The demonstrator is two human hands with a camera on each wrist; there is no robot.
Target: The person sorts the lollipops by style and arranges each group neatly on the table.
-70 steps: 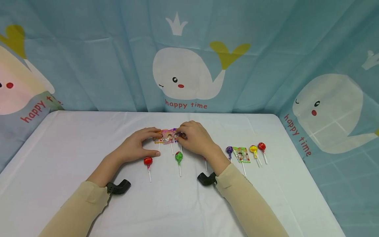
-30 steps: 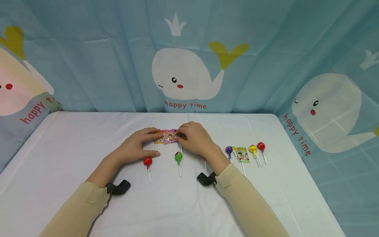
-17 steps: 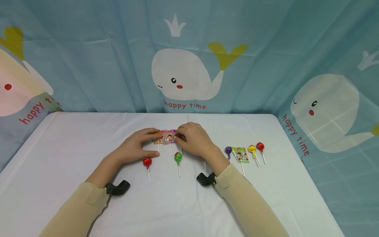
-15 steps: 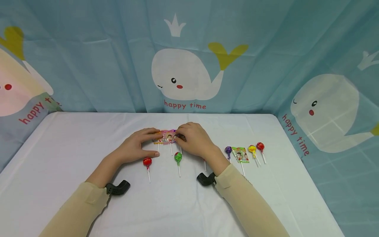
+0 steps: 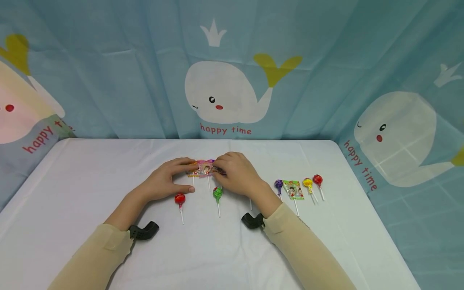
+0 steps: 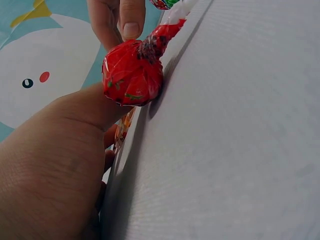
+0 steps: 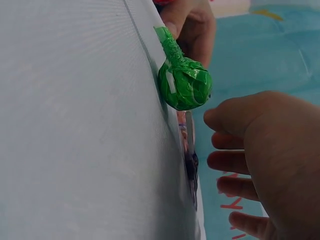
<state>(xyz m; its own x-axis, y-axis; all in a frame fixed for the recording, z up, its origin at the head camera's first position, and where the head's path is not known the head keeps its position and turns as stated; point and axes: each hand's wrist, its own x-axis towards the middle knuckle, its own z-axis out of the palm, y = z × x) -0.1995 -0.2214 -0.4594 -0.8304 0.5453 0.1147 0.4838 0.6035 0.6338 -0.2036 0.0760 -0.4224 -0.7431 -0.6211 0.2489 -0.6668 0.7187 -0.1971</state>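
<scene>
My left hand lies beside a row of flat-wrapped lollipops, its fingertips over the orange-edged one at the left end. The pink-wrapped lollipop sits in the middle of the row. My right hand hovers over the purple-wrapped flat lollipop at the right end; a gap shows between its loosely bent fingers and that wrapper in the right wrist view. Nearer me are a round red lollipop, by the left thumb, and a round green one. Another white stick shows under the right wrist, its head hidden.
To the right lie a purple lollipop, a green-wrapped flat one, a yellow one and a red one. They rest on a white cloth-covered table, backed by a blue curtain with whales.
My right hand has eased slightly left and down in the head view, its fingers straightening a little. The left hand stays at the row's left end. The lollipops lie as before.
</scene>
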